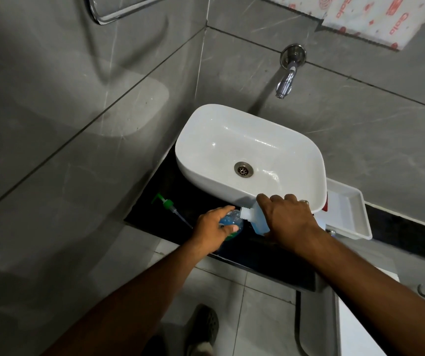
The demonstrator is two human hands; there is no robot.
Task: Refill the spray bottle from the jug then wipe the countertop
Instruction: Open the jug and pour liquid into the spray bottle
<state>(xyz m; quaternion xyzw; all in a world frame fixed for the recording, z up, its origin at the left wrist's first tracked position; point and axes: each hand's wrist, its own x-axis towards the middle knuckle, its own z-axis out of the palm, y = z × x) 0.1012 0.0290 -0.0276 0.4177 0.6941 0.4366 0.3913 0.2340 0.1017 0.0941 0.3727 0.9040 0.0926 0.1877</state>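
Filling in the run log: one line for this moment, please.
step: refilling | left hand: holds spray bottle | right hand: tips jug into it | pump head: off, on countertop

Glossy white ceramic basin (251, 140); shiny metal tap (286, 82); translucent plastic jug (256, 219); glossy black countertop (178, 201).

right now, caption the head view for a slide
Right hand tips jug into bottle held by left hand.

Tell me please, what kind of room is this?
Most likely a bathroom or washroom: a white countertop basin under a wall-mounted tap, grey tiled walls, and a chrome towel rail high on the left.
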